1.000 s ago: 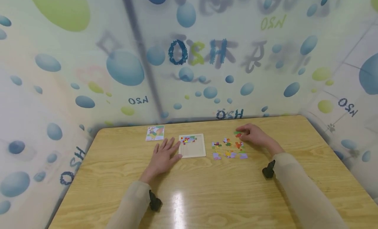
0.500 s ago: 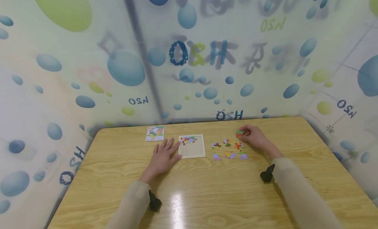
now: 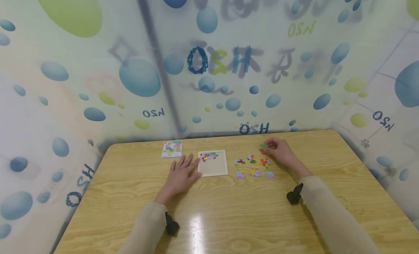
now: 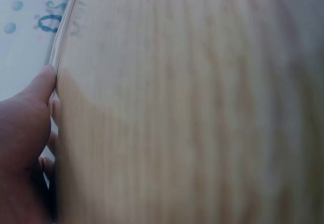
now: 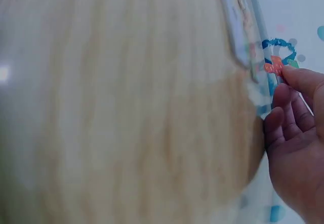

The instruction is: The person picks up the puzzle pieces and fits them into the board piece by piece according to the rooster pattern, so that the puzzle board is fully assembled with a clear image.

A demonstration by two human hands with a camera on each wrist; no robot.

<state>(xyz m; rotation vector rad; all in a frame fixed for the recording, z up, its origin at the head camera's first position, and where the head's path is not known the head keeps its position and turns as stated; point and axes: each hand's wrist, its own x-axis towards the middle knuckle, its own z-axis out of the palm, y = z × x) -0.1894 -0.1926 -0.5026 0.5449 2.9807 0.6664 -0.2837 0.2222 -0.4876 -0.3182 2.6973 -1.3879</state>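
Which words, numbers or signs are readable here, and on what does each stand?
"OSH": large, on the back wall; looks like a mirrored "H2O".
"OSH": smaller, low on the back wall, and sideways on the left wall.
"OSN": twice on the back wall, once on the right wall.
Grey marks: too blurred to read.
Puzzle pieces, frame, picture card: no readable text.

A wooden table spans the frame's lower part, a streak of glare at bottom centre; behind it stands a pale wall with blue and green spots. Blue and green letters mark the upper centre.
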